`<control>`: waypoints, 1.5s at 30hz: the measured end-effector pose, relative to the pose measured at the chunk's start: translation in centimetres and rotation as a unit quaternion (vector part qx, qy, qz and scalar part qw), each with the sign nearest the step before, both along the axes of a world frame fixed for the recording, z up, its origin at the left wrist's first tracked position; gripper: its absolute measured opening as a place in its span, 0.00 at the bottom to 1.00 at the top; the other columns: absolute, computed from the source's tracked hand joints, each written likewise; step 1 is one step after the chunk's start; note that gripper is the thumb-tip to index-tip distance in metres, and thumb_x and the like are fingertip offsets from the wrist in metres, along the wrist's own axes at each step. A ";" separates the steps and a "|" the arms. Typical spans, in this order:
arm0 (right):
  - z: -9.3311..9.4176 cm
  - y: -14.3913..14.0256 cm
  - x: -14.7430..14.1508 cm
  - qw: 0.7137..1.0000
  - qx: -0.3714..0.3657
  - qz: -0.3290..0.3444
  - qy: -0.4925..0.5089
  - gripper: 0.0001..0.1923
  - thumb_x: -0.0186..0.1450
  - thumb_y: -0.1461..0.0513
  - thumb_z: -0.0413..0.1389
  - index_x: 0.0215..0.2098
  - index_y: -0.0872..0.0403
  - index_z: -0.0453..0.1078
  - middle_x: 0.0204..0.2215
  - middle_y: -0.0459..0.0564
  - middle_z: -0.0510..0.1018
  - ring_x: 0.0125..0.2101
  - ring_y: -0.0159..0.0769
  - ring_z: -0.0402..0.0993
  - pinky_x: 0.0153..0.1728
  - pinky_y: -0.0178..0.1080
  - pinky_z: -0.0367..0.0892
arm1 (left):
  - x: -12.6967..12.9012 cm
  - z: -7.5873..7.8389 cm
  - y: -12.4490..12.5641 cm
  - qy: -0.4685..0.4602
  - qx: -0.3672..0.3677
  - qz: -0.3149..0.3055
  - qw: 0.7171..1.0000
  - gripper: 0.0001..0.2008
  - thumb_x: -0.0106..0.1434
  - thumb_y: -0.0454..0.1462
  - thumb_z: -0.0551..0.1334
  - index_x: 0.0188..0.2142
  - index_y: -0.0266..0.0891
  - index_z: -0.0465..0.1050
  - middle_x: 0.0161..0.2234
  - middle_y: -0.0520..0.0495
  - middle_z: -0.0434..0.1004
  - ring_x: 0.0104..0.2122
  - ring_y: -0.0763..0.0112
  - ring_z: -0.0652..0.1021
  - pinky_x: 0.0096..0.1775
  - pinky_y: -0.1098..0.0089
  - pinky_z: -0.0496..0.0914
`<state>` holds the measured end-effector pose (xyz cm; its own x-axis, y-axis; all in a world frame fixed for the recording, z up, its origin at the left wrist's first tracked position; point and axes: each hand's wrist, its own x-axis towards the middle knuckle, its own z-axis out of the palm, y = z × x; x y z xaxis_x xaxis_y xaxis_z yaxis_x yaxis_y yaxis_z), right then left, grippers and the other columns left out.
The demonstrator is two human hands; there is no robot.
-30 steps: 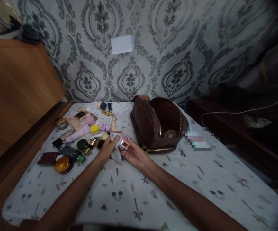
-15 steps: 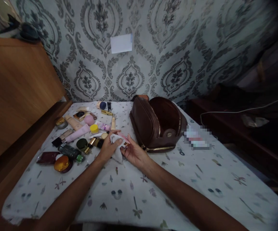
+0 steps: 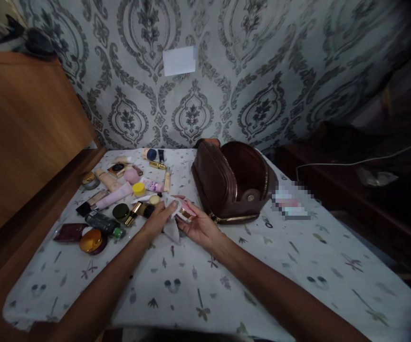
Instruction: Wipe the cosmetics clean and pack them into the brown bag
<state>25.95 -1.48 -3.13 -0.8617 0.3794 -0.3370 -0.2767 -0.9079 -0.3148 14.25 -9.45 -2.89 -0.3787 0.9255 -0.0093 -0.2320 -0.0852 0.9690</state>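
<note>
My left hand (image 3: 159, 219) is closed on a white wipe (image 3: 171, 229), whose loose end hangs below the fingers. It presses the wipe against a small pink item (image 3: 186, 212) with a gold-brown patch, perhaps a cosmetic; its exact kind is unclear. That pink item is gripped in my right hand (image 3: 202, 229), fingers curled around its right side. Just beyond the right hand stands a brown toiletry bag (image 3: 214, 183), unzipped, with its flap folded open. Left of my hands lie a black-capped gold bottle (image 3: 145, 209), a gold lipstick tube (image 3: 133, 214) and a dark green jar (image 3: 121, 213).
Several cosmetics crowd the left of the patterned cloth (image 3: 198, 280), among them a yellow-lidded jar (image 3: 138, 189), a pink sponge (image 3: 131, 175), a lilac tube (image 3: 114, 196) and an orange-lidded jar (image 3: 91, 241). A blurred-out packet (image 3: 291, 202) lies right of the bag. A wooden cabinet (image 3: 30, 128) borders the left.
My left hand has shifted slightly over the pink item with the wipe, and more of the item's pink and gold-brown face shows. The bag and the other cosmetics stay in place.
</note>
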 end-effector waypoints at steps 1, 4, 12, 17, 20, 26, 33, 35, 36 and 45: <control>0.0 0.0 0.0 1.000 0.002 0.001 0.003 0.06 0.70 0.63 0.55 0.38 0.58 0.72 0.27 0.48 0.82 0.26 0.31 0.79 0.28 0.33 0.76 | 0.1 0.1 -0.1 0.004 0.004 -0.004 1.000 0.30 0.53 0.56 0.69 0.46 0.37 0.78 0.38 0.43 0.81 0.38 0.61 0.79 0.45 0.63 0.71; -0.1 0.0 0.0 1.000 0.011 -0.007 0.013 0.05 0.68 0.62 0.59 0.39 0.58 0.72 0.30 0.48 0.82 0.28 0.32 0.79 0.29 0.33 0.77 | 0.2 0.4 -0.2 0.022 0.020 0.016 0.999 0.28 0.52 0.53 0.71 0.46 0.38 0.77 0.35 0.46 0.79 0.35 0.65 0.77 0.39 0.68 0.70; -1.3 0.3 -0.1 1.000 0.018 -0.005 0.014 0.04 0.64 0.66 0.62 0.38 0.58 0.72 0.29 0.48 0.82 0.27 0.32 0.79 0.28 0.32 0.76 | -0.5 0.0 0.2 0.043 0.047 0.144 0.988 0.21 0.53 0.47 0.71 0.43 0.40 0.77 0.33 0.53 0.74 0.31 0.73 0.73 0.34 0.74 0.66; -1.4 0.1 -0.1 1.000 0.021 -0.005 0.013 0.06 0.63 0.66 0.63 0.39 0.56 0.72 0.32 0.48 0.83 0.29 0.33 0.80 0.27 0.33 0.76 | -0.6 -0.5 0.5 -0.009 0.032 0.155 0.987 0.22 0.57 0.53 0.67 0.43 0.40 0.77 0.31 0.52 0.77 0.31 0.71 0.76 0.37 0.71 0.69; -1.4 0.0 -0.1 0.999 0.031 -0.010 0.014 0.08 0.63 0.66 0.63 0.41 0.57 0.73 0.33 0.47 0.83 0.31 0.32 0.80 0.30 0.34 0.77 | -0.4 -0.2 0.5 -0.032 0.011 0.103 0.994 0.27 0.56 0.56 0.66 0.43 0.37 0.78 0.32 0.47 0.80 0.33 0.66 0.79 0.40 0.67 0.71; -0.9 -0.1 -0.3 0.996 0.086 -0.032 0.000 0.07 0.62 0.62 0.65 0.38 0.56 0.74 0.31 0.48 0.82 0.30 0.32 0.79 0.29 0.33 0.75 | -0.1 0.1 0.4 -0.051 -0.007 0.075 0.996 0.26 0.52 0.56 0.69 0.38 0.35 0.79 0.32 0.45 0.82 0.35 0.62 0.80 0.41 0.65 0.73; -0.1 -0.7 0.4 0.984 0.171 0.033 0.045 0.22 0.54 0.63 0.71 0.46 0.54 0.73 0.36 0.49 0.81 0.34 0.33 0.78 0.31 0.32 0.74 | -0.2 -0.1 0.5 -0.046 -0.019 0.148 0.988 0.24 0.53 0.55 0.69 0.36 0.37 0.76 0.26 0.51 0.76 0.27 0.70 0.76 0.34 0.70 0.70; -0.2 -0.8 0.5 0.982 0.181 0.039 0.048 0.24 0.52 0.65 0.71 0.46 0.54 0.72 0.37 0.49 0.82 0.35 0.34 0.79 0.33 0.33 0.74 | -0.3 -0.3 0.6 -0.040 -0.022 0.171 0.984 0.24 0.52 0.55 0.69 0.37 0.37 0.74 0.27 0.52 0.75 0.27 0.70 0.74 0.33 0.70 0.69; -0.2 -0.8 0.6 0.982 0.181 0.040 0.046 0.23 0.52 0.65 0.71 0.45 0.54 0.72 0.37 0.49 0.82 0.36 0.34 0.79 0.34 0.33 0.74 | -0.3 -0.4 0.7 -0.035 -0.023 0.182 0.982 0.24 0.52 0.55 0.69 0.37 0.38 0.74 0.27 0.53 0.74 0.28 0.71 0.74 0.33 0.71 0.68; 0.0 -0.3 0.4 0.991 0.103 0.072 0.035 0.18 0.66 0.47 0.56 0.45 0.51 0.70 0.33 0.46 0.82 0.31 0.37 0.79 0.27 0.35 0.70 | -0.5 -0.4 0.4 0.054 -0.031 0.173 0.983 0.17 0.54 0.42 0.67 0.43 0.43 0.72 0.27 0.57 0.72 0.23 0.74 0.70 0.26 0.75 0.63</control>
